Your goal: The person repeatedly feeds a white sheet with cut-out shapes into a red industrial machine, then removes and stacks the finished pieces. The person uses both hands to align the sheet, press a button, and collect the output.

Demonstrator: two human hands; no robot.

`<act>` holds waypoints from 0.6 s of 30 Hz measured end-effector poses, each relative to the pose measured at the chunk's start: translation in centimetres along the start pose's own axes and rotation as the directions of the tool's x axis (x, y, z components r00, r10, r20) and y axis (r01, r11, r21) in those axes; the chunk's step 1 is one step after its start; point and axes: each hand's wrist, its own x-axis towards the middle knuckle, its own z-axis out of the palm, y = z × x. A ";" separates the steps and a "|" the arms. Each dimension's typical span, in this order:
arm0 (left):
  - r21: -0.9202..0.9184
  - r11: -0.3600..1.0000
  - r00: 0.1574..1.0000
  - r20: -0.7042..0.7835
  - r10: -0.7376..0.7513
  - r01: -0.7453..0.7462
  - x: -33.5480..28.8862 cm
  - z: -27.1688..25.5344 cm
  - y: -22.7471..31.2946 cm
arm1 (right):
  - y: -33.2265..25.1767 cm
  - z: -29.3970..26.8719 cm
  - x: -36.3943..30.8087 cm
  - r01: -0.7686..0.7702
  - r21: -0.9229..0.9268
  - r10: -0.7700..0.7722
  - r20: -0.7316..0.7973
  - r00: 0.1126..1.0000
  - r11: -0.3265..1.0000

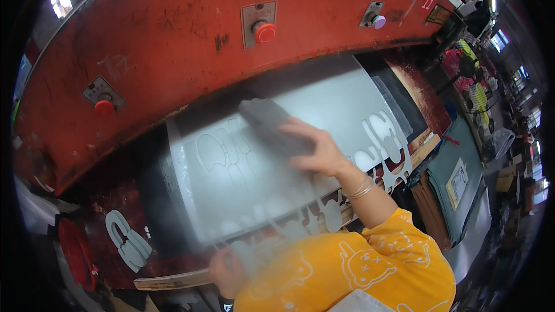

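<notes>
A pale grey-white sheet (324, 104) lies across the press bed, with curved outlines cut into its left and right parts. Along its near edge hangs a lacy strip of cut-out waste (332, 214). Over the middle of the sheet, my right hand (324, 153) grips the near right side of a dark grey block-like thing (269, 121), fingers and thumb apart around it. Motion blurs that thing, and its exact kind is unclear. My left hand (227, 271) is by the sheet's near edge, low in the view, its fingers blurred and partly hidden.
A red press beam (173, 34) spans the far side, bearing a red push button (265, 32) and others. Several cut arch-shaped pieces (127, 242) are stacked at the left. A wooden strip (173, 281) edges the bed. Green-grey sheets (457, 179) stand at the right.
</notes>
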 end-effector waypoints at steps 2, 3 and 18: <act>0.005 1.000 1.000 0.004 -0.014 0.014 -0.4 0.0 -0.1 | 0.2 -1.6 -1.1 -0.020 -0.116 0.012 -0.064 0.998 0.993; -0.009 1.000 1.000 0.002 -0.015 0.015 -0.6 0.0 -0.2 | 0.3 -1.9 -1.5 -0.032 -0.173 0.015 -0.096 0.995 0.984; 0.082 0.997 1.000 -0.009 0.005 -0.004 2.0 0.2 0.8 | 3.4 -0.9 1.2 -0.033 -0.749 -0.139 -0.166 0.976 0.662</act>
